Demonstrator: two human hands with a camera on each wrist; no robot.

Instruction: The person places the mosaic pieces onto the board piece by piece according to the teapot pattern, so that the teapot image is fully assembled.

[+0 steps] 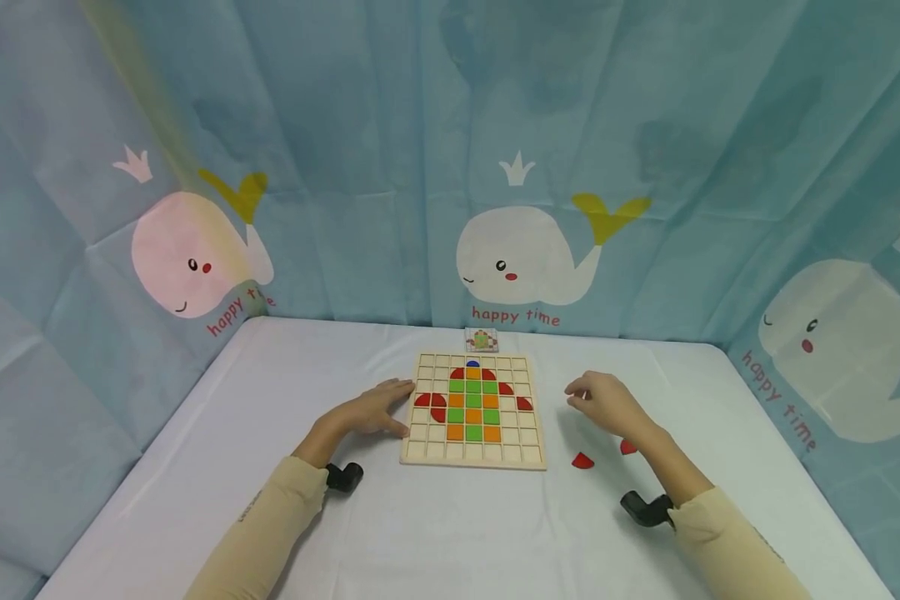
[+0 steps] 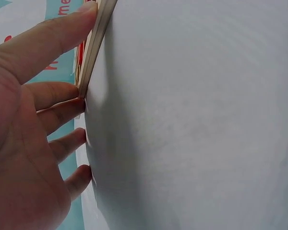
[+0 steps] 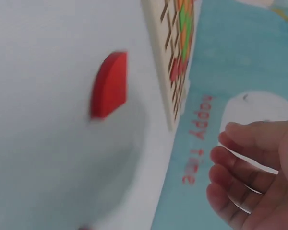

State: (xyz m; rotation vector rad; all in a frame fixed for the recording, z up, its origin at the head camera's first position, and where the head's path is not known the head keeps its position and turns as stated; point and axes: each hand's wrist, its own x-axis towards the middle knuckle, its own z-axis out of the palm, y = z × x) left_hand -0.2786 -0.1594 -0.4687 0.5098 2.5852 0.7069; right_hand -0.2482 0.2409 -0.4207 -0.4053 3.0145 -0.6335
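A wooden grid board [image 1: 513, 454] lies on the table, holding green and orange squares, several red quarter-circles and a blue piece [image 1: 473, 364] at its far side. My left hand [image 1: 377, 408] rests at the board's left edge, fingers extended. In the left wrist view its thumb [image 2: 62, 36] lies against the board's side. Right of the board, my right hand [image 1: 603, 402] is held over the table. Its fingers are loosely bent, and nothing shows between them in the right wrist view. Nearer to me lies a loose red quarter-circle [image 1: 582, 460], and a second red piece [image 1: 628, 447] is partly hidden by the right forearm.
A small pattern card [image 1: 482, 340] stands just beyond the board's far edge. White cloth [image 1: 420, 533] covers the table. A blue curtain [image 1: 345, 250] with printed whales hangs around its back and sides. Black wrist mounts [image 1: 647, 509] jut out beside both forearms.
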